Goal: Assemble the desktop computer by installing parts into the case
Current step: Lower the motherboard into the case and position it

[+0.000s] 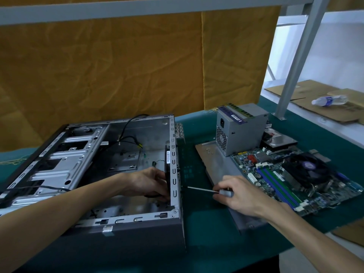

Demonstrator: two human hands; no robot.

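Observation:
An open grey computer case lies on its side on the green mat. Inside it, against the rear wall, my left hand grips a black case fan. Outside that wall my right hand holds a screwdriver, its tip touching the rear panel. To the right lie a motherboard with a CPU cooler, a grey power supply with RAM sticks on top, and a hard drive.
A grey side panel lies under the motherboard and power supply. Black cables run inside the case. Yellow cloth hangs behind. At the far right are a metal shelf post, cardboard and a plastic bottle.

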